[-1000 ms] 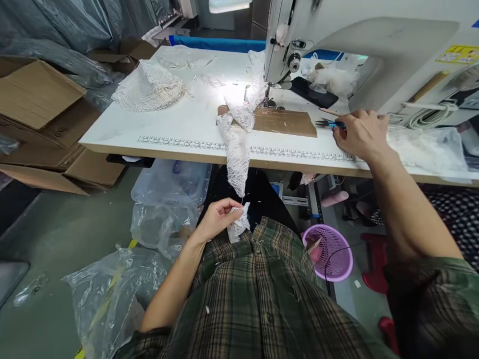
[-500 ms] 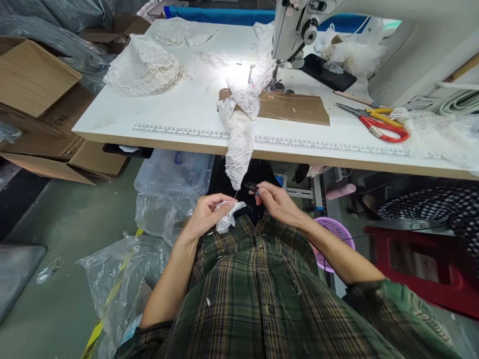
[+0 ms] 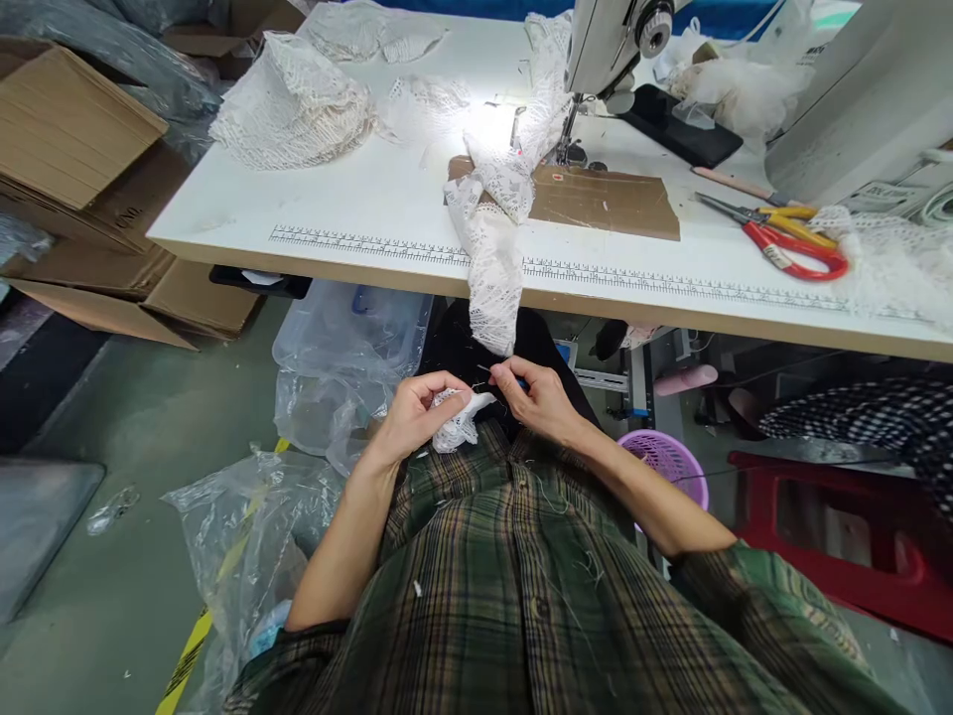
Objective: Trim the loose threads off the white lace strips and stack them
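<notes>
Over my lap, my left hand (image 3: 418,415) pinches a small bunched piece of white lace (image 3: 456,427). Close by on the right, my right hand (image 3: 537,395) is closed around a small dark tool (image 3: 519,381), mostly hidden by the fingers, with its thin tip pointing left towards the lace. A long strip of white lace (image 3: 495,288) hangs over the table edge just above my hands and runs back beside the sewing machine (image 3: 607,50). Its lower end is close to my right fingertips; whether they touch is unclear.
On the white table (image 3: 357,214) are a lace pile (image 3: 294,109), brown cardboard (image 3: 611,202), a black phone (image 3: 679,127) and red-handled scissors (image 3: 796,248). Below are a purple basket (image 3: 670,462), a red stool (image 3: 856,536) and plastic bags (image 3: 245,526). Cardboard boxes (image 3: 81,129) stand left.
The view has shifted, so the table sits slightly higher and further right. My right hand has turned, its fingers now closer round the dark tool, which shows less. My left hand still holds the lace.
</notes>
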`<action>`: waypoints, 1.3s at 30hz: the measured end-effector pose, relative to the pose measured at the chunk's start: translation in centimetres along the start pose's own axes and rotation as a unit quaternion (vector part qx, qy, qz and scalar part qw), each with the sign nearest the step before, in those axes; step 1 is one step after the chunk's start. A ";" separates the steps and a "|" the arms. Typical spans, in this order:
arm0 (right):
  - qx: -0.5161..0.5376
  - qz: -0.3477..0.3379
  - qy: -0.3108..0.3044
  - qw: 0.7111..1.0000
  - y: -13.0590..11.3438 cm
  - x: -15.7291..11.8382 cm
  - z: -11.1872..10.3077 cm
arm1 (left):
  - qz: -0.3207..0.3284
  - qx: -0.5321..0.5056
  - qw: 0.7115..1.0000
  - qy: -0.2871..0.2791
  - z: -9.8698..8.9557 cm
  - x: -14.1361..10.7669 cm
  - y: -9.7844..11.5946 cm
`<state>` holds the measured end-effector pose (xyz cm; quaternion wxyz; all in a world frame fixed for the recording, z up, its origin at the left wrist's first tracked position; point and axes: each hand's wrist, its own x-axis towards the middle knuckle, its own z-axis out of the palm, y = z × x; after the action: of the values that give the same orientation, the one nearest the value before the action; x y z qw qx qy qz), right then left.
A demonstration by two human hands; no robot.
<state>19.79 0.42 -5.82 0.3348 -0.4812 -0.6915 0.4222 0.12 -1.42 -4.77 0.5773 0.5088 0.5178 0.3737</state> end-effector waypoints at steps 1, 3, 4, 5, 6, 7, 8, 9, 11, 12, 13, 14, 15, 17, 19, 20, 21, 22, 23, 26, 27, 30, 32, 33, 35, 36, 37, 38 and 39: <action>0.024 0.004 -0.002 1.000 0.1 -0.2 0.0 | -0.003 -0.003 1.000 -0.002 0.0 0.0 0.0; 0.074 0.008 -0.022 0.997 0.1 -0.5 0.1 | -0.009 -0.008 1.000 -0.008 0.0 0.1 0.0; 0.094 0.010 -0.038 0.995 0.1 -0.7 0.2 | -0.010 -0.010 1.000 -0.011 0.0 0.1 -0.1; 0.108 0.015 -0.053 0.993 0.1 -0.8 0.3 | -0.010 -0.010 1.000 -0.014 0.0 0.1 -0.1; 0.119 0.021 -0.064 0.991 0.1 -0.8 0.5 | -0.009 -0.009 1.000 -0.015 0.0 0.2 -0.1; 0.127 0.027 -0.068 0.989 0.2 -0.8 0.7 | -0.008 -0.006 1.000 -0.016 0.0 0.2 -0.1; 0.134 0.031 -0.069 0.988 0.2 -0.9 0.8 | -0.007 0.000 1.000 -0.015 0.1 0.2 0.0; 0.140 0.034 -0.065 0.987 0.2 -0.9 1.0 | -0.008 0.010 1.000 -0.013 0.1 0.2 0.0; 0.148 0.038 -0.054 0.987 0.2 -1.0 1.3 | -0.009 0.035 0.999 -0.001 0.3 0.2 0.1; 0.151 0.040 -0.048 0.987 0.3 -1.1 1.4 | -0.008 0.047 0.999 0.007 0.4 0.1 0.1; 0.153 0.044 -0.042 0.986 0.3 -1.3 1.5 | -0.005 0.055 0.998 0.015 0.5 0.1 0.1; 0.155 0.048 -0.034 0.986 0.3 -1.4 1.7 | -0.003 0.059 0.998 0.023 0.6 0.1 0.1; 0.156 0.053 -0.024 0.986 0.3 -1.6 1.8 | -0.001 0.059 0.998 0.029 0.7 0.1 0.1; 0.157 0.062 -0.011 0.986 0.5 -1.8 2.0 | -0.004 0.057 0.998 0.023 0.7 0.2 0.1; 0.159 0.065 -0.017 0.985 0.8 -2.0 1.9 | -0.011 0.064 0.998 -0.004 0.6 0.2 0.2; 0.159 0.065 -0.024 0.985 0.9 -2.0 1.8 | -0.013 0.071 0.997 -0.020 0.5 0.2 0.3; 0.157 0.066 -0.027 0.985 1.1 -2.0 1.6 | -0.015 0.079 0.996 -0.034 0.4 0.2 0.4; 0.151 0.069 -0.028 0.986 1.3 -2.0 1.4 | -0.015 0.086 0.995 -0.044 0.3 0.2 0.6; 0.142 0.074 -0.025 0.987 1.4 -2.0 1.2 | -0.014 0.091 0.995 -0.048 0.3 0.2 0.8; 0.096 0.081 -0.014 0.992 1.5 -2.1 0.8 | -0.015 0.087 0.994 -0.057 0.2 0.1 1.1; 0.080 0.074 -0.013 0.994 1.5 -2.2 0.7 | -0.016 0.084 0.994 -0.062 0.2 0.1 1.2; 0.043 0.033 -0.020 0.998 1.0 -2.3 0.8 | -0.018 0.084 0.993 -0.080 0.2 0.1 1.1; 0.025 0.009 -0.026 0.999 0.6 -2.3 1.0 | -0.020 0.086 0.992 -0.088 0.1 0.2 0.9; 0.017 0.002 -0.028 0.999 0.5 -2.2 1.1 | -0.023 0.086 0.992 -0.089 0.1 0.2 0.8; 0.002 -0.008 -0.031 0.999 0.3 -2.0 1.3 | -0.028 0.081 0.993 -0.086 0.1 0.3 0.6; -0.007 -0.010 -0.033 0.999 0.3 -1.9 1.3 | -0.031 0.078 0.993 -0.082 0.1 0.3 0.5; -0.018 -0.006 -0.031 0.999 0.3 -1.8 1.4 | -0.033 0.074 0.994 -0.077 0.1 0.3 0.4; -0.029 0.002 -0.028 0.999 0.4 -1.8 1.5 | -0.035 0.071 0.994 -0.071 0.1 0.3 0.4; -0.034 0.015 -0.023 0.999 0.5 -1.7 1.6 | -0.036 0.068 0.995 -0.068 0.1 0.3 0.3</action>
<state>19.14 -1.56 -7.04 0.2955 -0.4927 -0.7056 0.4148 0.32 -1.14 -4.55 0.5886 0.5521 0.5194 0.2810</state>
